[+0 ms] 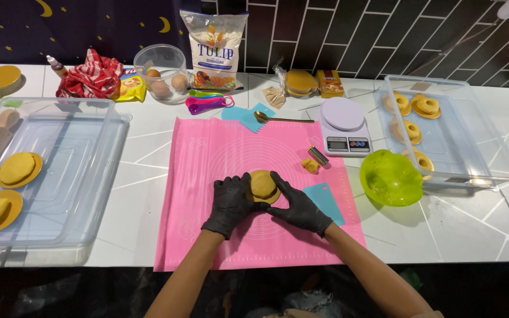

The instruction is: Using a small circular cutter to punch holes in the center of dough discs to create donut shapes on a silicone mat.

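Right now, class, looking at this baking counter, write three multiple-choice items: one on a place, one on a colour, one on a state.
1. Where is the dough piece?
A. on the pink mat
B. on the scale
C. in the green bowl

2. What colour are the gloves?
A. white
B. black
C. blue

3. How do the hands meet the dough?
A. both cup it
B. one only
C. neither touches

Answers:
1 A, it sits mid-mat.
2 B, the left hand and right hand wear black.
3 A, both hands flank and touch it.

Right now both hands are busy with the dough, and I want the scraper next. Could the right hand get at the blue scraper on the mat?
Probably yes: the blue scraper lies flat on the pink mat just beside the right hand, nothing between them, though that hand cups the dough ball.
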